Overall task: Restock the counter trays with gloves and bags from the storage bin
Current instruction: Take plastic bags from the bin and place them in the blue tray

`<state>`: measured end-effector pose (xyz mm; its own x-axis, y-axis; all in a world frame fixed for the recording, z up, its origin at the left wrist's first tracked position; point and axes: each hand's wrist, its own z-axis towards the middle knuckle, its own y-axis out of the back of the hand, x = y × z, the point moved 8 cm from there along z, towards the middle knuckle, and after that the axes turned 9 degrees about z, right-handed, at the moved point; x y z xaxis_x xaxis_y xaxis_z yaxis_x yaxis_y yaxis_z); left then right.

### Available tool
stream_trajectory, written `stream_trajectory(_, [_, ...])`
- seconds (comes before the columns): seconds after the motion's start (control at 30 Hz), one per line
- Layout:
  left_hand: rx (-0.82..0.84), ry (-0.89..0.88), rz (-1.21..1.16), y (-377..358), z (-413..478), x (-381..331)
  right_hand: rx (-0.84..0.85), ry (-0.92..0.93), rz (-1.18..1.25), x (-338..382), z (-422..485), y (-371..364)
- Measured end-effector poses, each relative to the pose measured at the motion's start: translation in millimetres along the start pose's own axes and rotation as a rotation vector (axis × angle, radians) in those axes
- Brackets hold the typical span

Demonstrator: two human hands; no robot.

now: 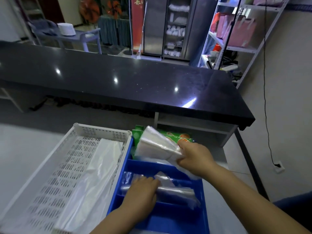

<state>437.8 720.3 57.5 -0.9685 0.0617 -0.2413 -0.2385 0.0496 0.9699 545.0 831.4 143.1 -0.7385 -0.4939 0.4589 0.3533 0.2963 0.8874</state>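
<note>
Stack (155, 146) of clear bags gripped in right hand (194, 157), fingers curled round its near end, held tilted above far compartment of blue tray (168, 220). Green packets (179, 136) beneath it in that compartment. Left hand (141, 193) palm-down on clear roll (177, 190) in middle compartment, fingers laid over it, not clearly gripping. White basket (50, 174) against tray's left side, white bags (94, 166) inside. Both on pale worktop (16, 149), black counter (118, 78) beyond.

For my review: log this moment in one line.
left hand: rests on clear packs in blue tray | right hand: grips clear plastic stack over tray's far end
</note>
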Motion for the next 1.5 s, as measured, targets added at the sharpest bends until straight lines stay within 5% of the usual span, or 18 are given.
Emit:
stream_trajectory(0.27, [-0.111, -0.089, 0.16, 8, -19, -21, 0.171, 0.121, -0.316, 20, 2, -68])
stream_trajectory(0.57, [-0.241, -0.048, 0.019, 20, -29, -8, 0.397, 0.019, -0.124, 5, -5, -92])
stream_trajectory(0.93, [-0.079, -0.109, 0.358, 19, 14, 12, 0.268, 0.004, 0.013, -8, -4, -82])
stream_trajectory(1.23, [0.081, -0.093, 0.291, 7, 26, 31, 0.082, -0.07, -0.056, -32, -19, -62])
stream_trajectory(1.5, [0.139, -0.091, 0.338, 12, 35, 34, 0.12, -0.173, 0.045, -41, -25, -66])
